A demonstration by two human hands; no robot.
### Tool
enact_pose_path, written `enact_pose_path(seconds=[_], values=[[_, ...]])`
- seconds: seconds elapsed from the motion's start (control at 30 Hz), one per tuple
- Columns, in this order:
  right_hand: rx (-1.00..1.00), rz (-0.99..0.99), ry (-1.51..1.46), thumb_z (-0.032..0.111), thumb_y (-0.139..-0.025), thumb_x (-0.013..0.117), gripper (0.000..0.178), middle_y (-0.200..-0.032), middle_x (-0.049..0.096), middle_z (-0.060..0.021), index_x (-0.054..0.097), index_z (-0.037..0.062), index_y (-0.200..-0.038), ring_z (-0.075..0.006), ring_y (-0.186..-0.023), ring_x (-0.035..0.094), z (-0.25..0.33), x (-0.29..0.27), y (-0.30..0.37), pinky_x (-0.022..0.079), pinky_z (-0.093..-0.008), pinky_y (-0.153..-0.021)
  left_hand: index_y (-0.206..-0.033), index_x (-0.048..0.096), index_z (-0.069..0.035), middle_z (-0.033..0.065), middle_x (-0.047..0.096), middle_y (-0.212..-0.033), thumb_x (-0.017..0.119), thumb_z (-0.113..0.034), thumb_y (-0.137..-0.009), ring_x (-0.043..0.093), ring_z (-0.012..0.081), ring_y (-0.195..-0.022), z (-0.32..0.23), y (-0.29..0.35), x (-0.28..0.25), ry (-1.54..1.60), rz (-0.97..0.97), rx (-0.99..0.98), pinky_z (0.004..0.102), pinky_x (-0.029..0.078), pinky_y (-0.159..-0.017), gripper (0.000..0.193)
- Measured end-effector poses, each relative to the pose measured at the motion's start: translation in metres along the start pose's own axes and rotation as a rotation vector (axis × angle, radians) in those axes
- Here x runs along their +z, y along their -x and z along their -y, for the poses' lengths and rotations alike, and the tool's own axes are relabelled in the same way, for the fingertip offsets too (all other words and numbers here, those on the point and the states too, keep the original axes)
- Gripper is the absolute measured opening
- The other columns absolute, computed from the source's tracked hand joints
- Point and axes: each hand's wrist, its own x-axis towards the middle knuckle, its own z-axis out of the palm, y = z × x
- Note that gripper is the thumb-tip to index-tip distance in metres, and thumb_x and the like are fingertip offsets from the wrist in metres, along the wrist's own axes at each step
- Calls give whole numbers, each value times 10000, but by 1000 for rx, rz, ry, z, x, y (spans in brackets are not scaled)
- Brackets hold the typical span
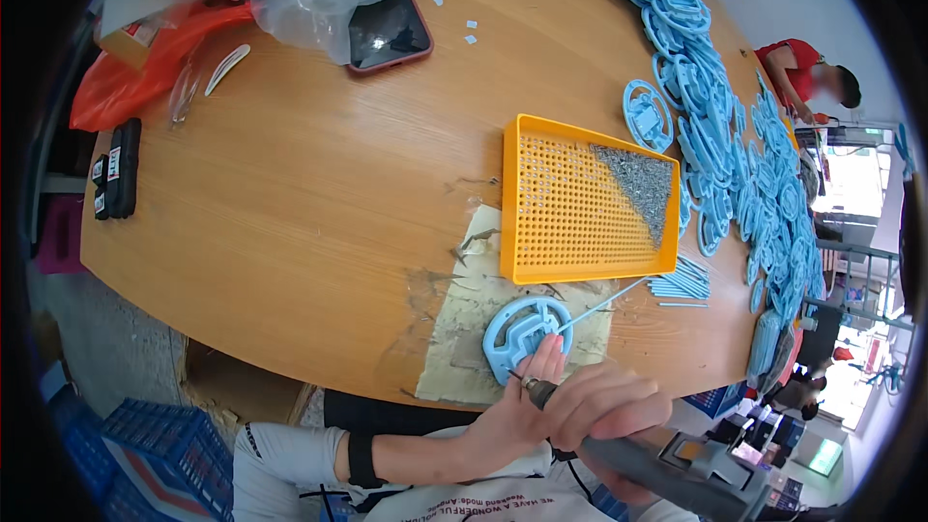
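A round light-blue plastic part [525,333] with a rim and a shaped centre lies on a worn piece of tape-like sheet near the table's front edge. My left hand [522,404] has its fingers together on the part's near side, pressing it down. A thin blue rod [604,304] slants from the part towards the right; how it is attached cannot be made out. In my right hand [604,408], fingers wrapped round the grip, is a grey power screwdriver [667,469]. Its bit points at the part's near edge, close beside my left fingers.
Just beyond stands a yellow perforated tray [512,203] with small screws [638,184] heaped on one side. Blue rods [681,282] lie right of it. A long heap of blue parts [706,106] covers the table's right side. A phone [389,32] and plastic bags lie far left.
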Motion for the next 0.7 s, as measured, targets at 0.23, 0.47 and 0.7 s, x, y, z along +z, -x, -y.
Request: enact_pose_path(seconds=[0.23,0.47,0.7], values=[[-54,-137,-9,400,-815,702,496,-652,559,-167,530,-65,-836,-337,-572,594,-15,12,30,496,-405,-557,-1365,242,163,304,277,-1424,403,-233,-861,231,423,-1374,-1,-1,2,55,85,6,442,234,-1126,661],[-32,315,124,442,-837,674,521,-587,553,-138,510,-52,-826,-302,-499,589,-17,5,9,502,-386,-485,-1341,324,137,269,333,-1404,420,-223,-856,287,409,-1350,-3,2,23,108,-26,-19,445,267,-1110,612],[-8,127,71,374,-859,666,462,-643,580,-158,511,-59,-820,-310,-521,596,-16,13,10,497,-396,-493,-1347,342,119,239,337,-1412,429,-217,-856,297,397,-1350,-12,8,53,168,-37,-1,431,294,-1101,602]])
